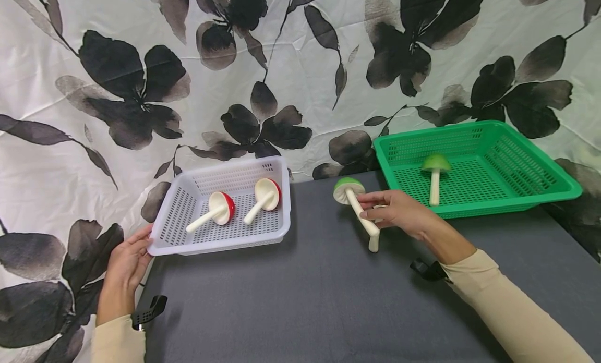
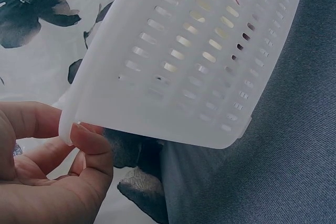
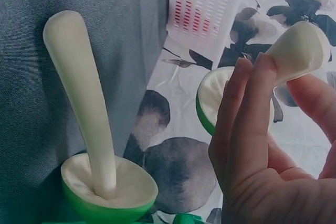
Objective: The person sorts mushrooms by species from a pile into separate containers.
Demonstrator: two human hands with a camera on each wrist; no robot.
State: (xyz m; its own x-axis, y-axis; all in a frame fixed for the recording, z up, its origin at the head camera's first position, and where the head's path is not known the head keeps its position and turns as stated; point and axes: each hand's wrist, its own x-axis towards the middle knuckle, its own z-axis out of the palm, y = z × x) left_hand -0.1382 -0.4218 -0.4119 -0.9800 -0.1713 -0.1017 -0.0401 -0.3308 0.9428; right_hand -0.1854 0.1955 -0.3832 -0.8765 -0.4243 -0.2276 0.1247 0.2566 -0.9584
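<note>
My right hand [image 1: 399,212] pinches the stem of a green-capped toy mushroom [image 1: 348,191], holding it above the grey cloth with its cap pointing away. A second green mushroom [image 3: 86,103] lies on the cloth beneath; the head view shows only its stem end, the rest being hidden by the hand. With thumb and fingers, my left hand [image 1: 129,261] grips the near left corner of a white perforated basket [image 2: 131,98]. Inside that basket lie two red-capped mushrooms, one on the left [image 1: 220,209] and one on the right [image 1: 267,194], undersides of their caps showing.
To the right stands a green perforated basket [image 1: 512,198] with one green mushroom [image 1: 435,180] in it. The grey cloth [image 1: 281,300] covers the table. Behind it hangs a white sheet [image 1: 328,118] with dark flowers, also seen along the left side.
</note>
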